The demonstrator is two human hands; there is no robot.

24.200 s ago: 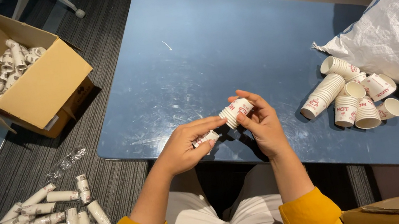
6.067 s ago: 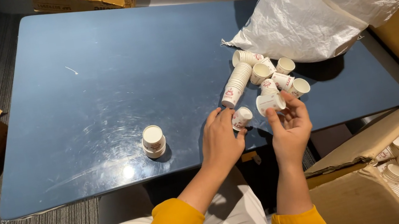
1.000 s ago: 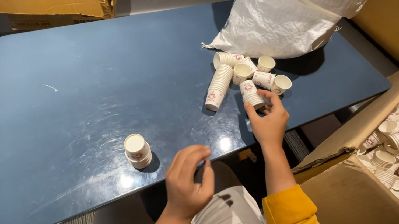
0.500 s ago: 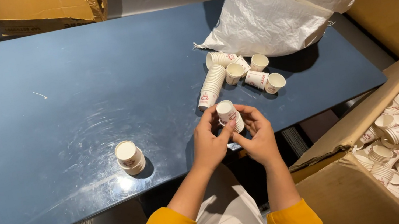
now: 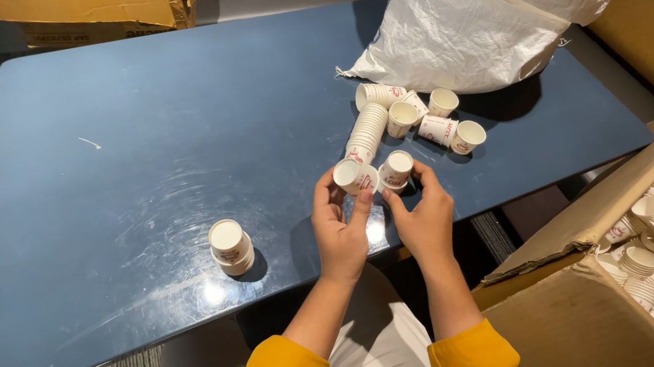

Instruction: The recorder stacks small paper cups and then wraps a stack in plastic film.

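The left hand (image 5: pixel 342 230) grips a small white paper cup (image 5: pixel 351 176) in its fingers, mouth tilted up toward the camera. The right hand (image 5: pixel 422 216) pinches a second paper cup (image 5: pixel 396 169) just beside it at three o'clock. Both cups are held over the near edge of the blue counter (image 5: pixel 113 140). A short cup stack (image 5: pixel 230 245) stands at nine o'clock; loose cups (image 5: pixel 423 117) lie at one o'clock by a white sack (image 5: pixel 492 2). A cardboard box (image 5: pixel 617 204) of cups sits at four o'clock.

Paper cups (image 5: pixel 355 177), seemingly matt; glossy table (image 5: pixel 116 158)
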